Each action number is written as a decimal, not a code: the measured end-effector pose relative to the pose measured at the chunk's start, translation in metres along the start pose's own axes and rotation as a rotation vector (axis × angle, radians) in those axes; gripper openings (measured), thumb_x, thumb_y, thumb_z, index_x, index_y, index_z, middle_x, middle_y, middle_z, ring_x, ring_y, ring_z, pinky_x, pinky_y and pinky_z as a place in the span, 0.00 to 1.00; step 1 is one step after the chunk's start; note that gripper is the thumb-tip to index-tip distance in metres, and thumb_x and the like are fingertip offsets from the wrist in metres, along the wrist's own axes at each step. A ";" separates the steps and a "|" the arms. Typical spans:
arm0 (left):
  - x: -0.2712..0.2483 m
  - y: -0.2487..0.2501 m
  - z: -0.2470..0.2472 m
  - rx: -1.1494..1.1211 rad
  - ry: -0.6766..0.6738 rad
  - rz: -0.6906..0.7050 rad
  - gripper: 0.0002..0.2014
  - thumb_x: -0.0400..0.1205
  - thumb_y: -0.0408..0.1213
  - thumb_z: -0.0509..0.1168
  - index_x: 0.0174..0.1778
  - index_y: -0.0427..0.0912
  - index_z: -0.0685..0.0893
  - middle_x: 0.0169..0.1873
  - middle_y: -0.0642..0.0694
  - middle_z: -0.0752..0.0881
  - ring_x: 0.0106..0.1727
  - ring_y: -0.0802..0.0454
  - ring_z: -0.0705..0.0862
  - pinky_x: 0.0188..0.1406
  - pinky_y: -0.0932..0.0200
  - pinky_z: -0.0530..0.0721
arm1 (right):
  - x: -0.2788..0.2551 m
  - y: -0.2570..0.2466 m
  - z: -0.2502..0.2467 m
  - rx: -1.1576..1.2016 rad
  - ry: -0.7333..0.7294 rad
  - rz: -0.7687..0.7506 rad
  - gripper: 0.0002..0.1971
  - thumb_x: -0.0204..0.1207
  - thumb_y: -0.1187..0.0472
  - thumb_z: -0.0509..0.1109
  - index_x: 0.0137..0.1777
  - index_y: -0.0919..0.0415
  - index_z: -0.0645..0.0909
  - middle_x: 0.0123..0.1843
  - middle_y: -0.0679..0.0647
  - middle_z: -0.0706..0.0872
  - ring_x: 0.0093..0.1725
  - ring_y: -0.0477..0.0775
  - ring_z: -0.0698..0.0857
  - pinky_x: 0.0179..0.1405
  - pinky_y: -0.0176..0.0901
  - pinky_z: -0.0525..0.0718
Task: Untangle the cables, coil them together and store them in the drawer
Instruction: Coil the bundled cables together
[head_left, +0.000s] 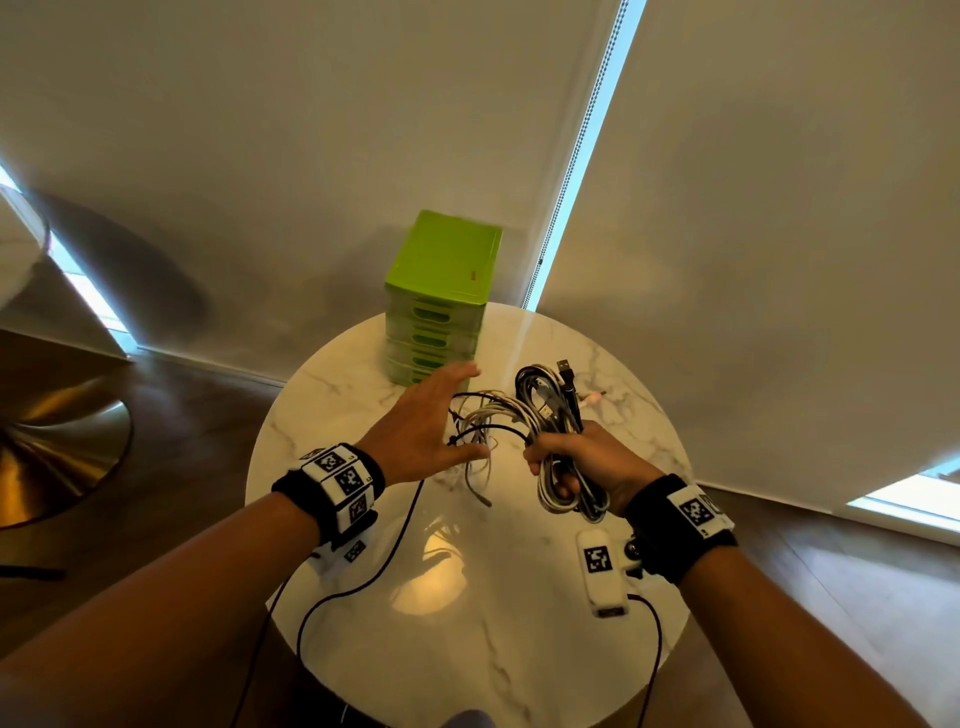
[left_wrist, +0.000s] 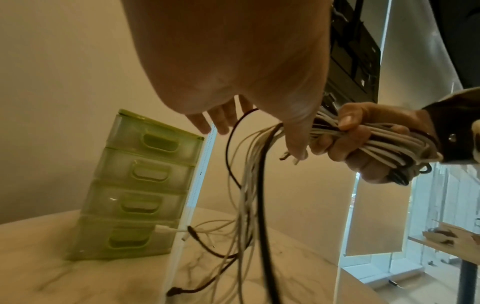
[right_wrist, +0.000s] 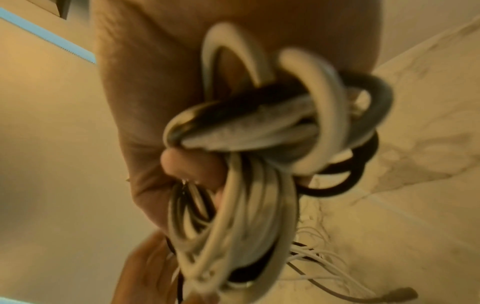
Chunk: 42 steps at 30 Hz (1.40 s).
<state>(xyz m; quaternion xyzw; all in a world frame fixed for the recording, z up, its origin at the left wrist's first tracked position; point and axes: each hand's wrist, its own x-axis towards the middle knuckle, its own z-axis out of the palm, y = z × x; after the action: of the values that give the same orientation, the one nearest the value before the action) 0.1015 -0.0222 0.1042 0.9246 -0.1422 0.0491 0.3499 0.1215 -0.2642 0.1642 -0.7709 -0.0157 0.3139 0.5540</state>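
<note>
My right hand (head_left: 582, 462) grips a coil of white and black cables (head_left: 550, 415) above the round marble table (head_left: 467, 623). The loops bulge out of the fist (right_wrist: 145, 102) in the right wrist view, white cable over black (right_wrist: 259, 144). Loose ends (left_wrist: 249, 205) hang from the bundle (left_wrist: 389, 144) down to the tabletop. My left hand (head_left: 431, 421) is open, fingers straight and stretched toward the green drawer unit (head_left: 441, 291), with its thumb beside the hanging strands. The unit's drawers (left_wrist: 135, 185) are all closed.
The drawer unit stands at the table's far edge against a blind-covered window. Thin black leads (head_left: 363, 571) from my wristbands trail across the near tabletop. A gold pedestal base (head_left: 52, 441) sits on the wooden floor at left.
</note>
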 end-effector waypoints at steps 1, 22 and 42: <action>0.004 0.004 0.002 0.017 -0.011 0.020 0.46 0.76 0.58 0.77 0.86 0.50 0.61 0.83 0.49 0.67 0.80 0.54 0.67 0.79 0.55 0.66 | -0.001 -0.001 0.002 -0.018 -0.026 -0.004 0.05 0.72 0.66 0.73 0.37 0.66 0.87 0.35 0.61 0.87 0.19 0.53 0.73 0.21 0.38 0.73; 0.023 0.035 -0.004 -0.590 -0.035 -0.286 0.10 0.85 0.48 0.70 0.58 0.49 0.88 0.48 0.46 0.90 0.50 0.48 0.89 0.53 0.49 0.88 | 0.012 0.006 0.008 -0.068 0.090 -0.160 0.04 0.75 0.73 0.72 0.43 0.64 0.84 0.35 0.57 0.88 0.41 0.61 0.92 0.46 0.52 0.90; 0.047 0.077 0.013 -1.175 0.233 -0.730 0.10 0.86 0.31 0.63 0.61 0.34 0.78 0.52 0.35 0.86 0.52 0.42 0.86 0.53 0.48 0.86 | 0.022 0.005 0.024 -0.306 0.068 -0.316 0.32 0.61 0.42 0.87 0.66 0.37 0.83 0.63 0.39 0.90 0.60 0.33 0.86 0.65 0.36 0.82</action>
<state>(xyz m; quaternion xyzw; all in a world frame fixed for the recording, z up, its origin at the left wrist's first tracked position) 0.1237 -0.0966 0.1527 0.5598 0.2126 -0.0578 0.7988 0.1255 -0.2380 0.1453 -0.8441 -0.1653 0.1910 0.4730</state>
